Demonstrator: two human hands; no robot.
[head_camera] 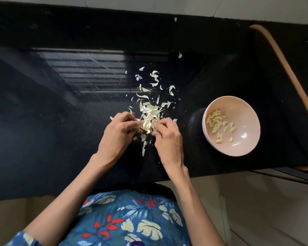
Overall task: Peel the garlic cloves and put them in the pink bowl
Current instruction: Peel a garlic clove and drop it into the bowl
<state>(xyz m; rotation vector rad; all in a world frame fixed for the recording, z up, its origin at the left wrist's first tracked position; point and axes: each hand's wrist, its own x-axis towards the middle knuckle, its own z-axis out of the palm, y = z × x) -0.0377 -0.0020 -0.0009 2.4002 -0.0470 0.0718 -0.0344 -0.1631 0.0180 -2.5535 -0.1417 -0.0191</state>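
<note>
Your left hand (pixel 117 129) and right hand (pixel 167 134) pinch what looks like a part-stripped garlic head (pixel 147 124) amid skins (pixel 149 96); many peeled cloves (pixel 216 121) already lie in the pink bowl (pixel 245 110), right.

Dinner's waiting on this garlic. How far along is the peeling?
Done: many pale peeled cloves lie in the round pink bowl, and papery white skins litter the glossy black counter. In hand: the left hand and right hand both pinch a partly stripped garlic piece. Left: that piece must reach the bowl; more unpeeled cloves in the pile cannot be ruled out.
</note>
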